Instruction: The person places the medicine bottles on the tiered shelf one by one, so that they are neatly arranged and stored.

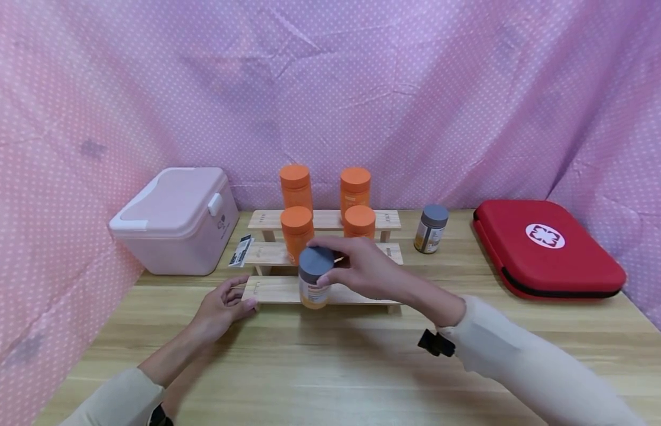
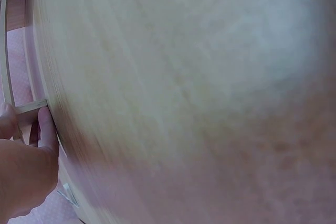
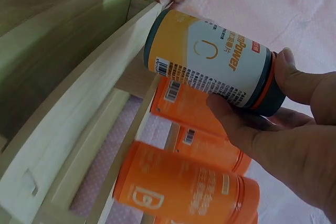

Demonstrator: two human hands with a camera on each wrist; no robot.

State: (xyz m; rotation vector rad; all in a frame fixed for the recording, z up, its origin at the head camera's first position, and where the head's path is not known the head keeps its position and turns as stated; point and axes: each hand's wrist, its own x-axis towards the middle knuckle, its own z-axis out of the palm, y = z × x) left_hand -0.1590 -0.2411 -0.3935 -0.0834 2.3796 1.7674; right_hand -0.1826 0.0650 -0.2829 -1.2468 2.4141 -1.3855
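Observation:
My right hand grips a grey-lidded supplement bottle by its lid, over the lowest step of a three-tier wooden rack. In the right wrist view the bottle shows a white and yellow label, with thumb and fingers around the lid end. My left hand holds the left end of that lowest step; the left wrist view shows its fingers pinching the wood. Two orange bottles stand on the middle step and two more orange bottles on the top one.
Another grey-lidded bottle stands right of the rack. A red first-aid case lies at the far right, and a pale pink lidded box sits at the left. A small printed card lies by the rack's left side.

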